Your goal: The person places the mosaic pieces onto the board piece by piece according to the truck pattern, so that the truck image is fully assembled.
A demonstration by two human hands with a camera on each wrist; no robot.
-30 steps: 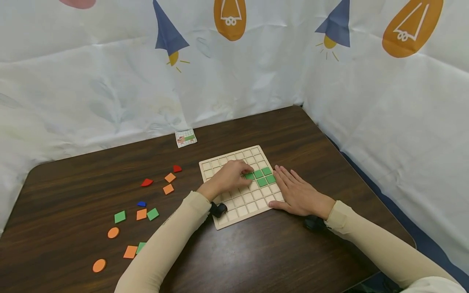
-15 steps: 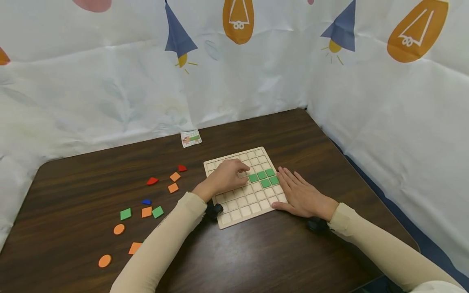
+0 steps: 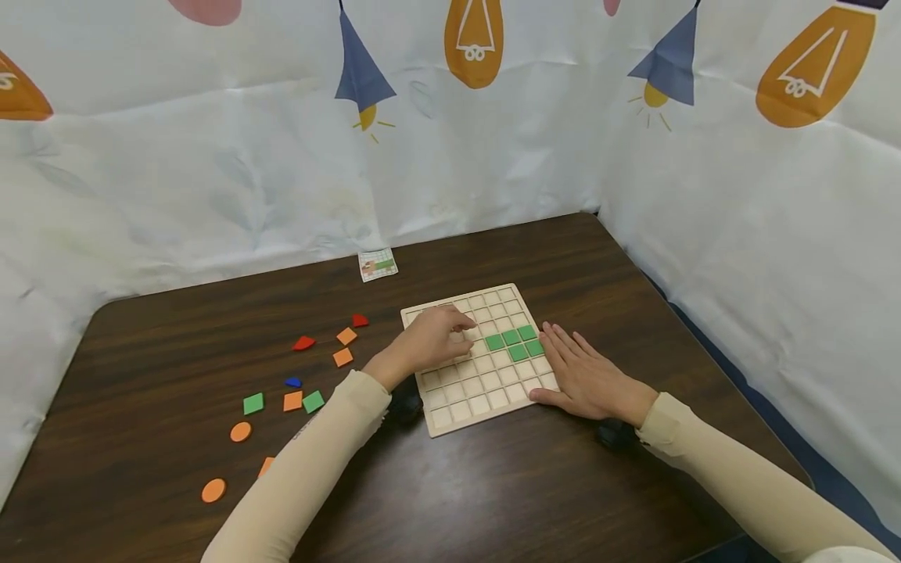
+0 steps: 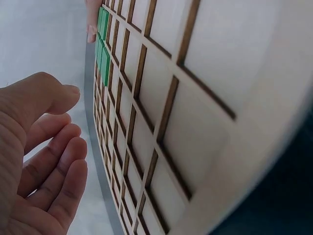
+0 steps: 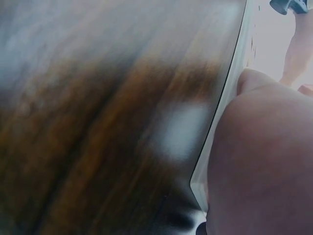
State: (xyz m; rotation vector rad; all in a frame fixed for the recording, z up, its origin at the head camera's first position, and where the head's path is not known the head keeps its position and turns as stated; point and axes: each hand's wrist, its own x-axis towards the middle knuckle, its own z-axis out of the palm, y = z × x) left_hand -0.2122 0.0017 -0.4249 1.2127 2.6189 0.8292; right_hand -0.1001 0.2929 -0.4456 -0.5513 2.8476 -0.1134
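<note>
A pale wooden grid board point(image 3: 461, 391) lies on the dark table, with several green square tiles point(image 3: 518, 353) set together in cells near its right side. Over the left part of the board hovers my left hand point(image 3: 431, 340). Its thumb and bent fingers stand apart with nothing between them, as the left wrist view shows of the left hand point(image 4: 44, 156). My right hand point(image 3: 587, 379) lies flat with straight fingers along the right edge of the board. In the right wrist view the right thumb point(image 5: 254, 81) rests at the board's edge.
Loose pieces lie to the left: orange squares point(image 3: 342, 357), orange discs point(image 3: 213, 491), green squares point(image 3: 253, 403), red pieces point(image 3: 303, 343) and a blue piece point(image 3: 292, 382). A small printed card point(image 3: 377, 265) sits at the back edge. White printed curtains point(image 3: 281, 172) enclose the table.
My left hand has drawn back left from the leftmost green tile, which now shows fully in its cell. The right hand stays at the board's edge. The head view has shifted slightly.
</note>
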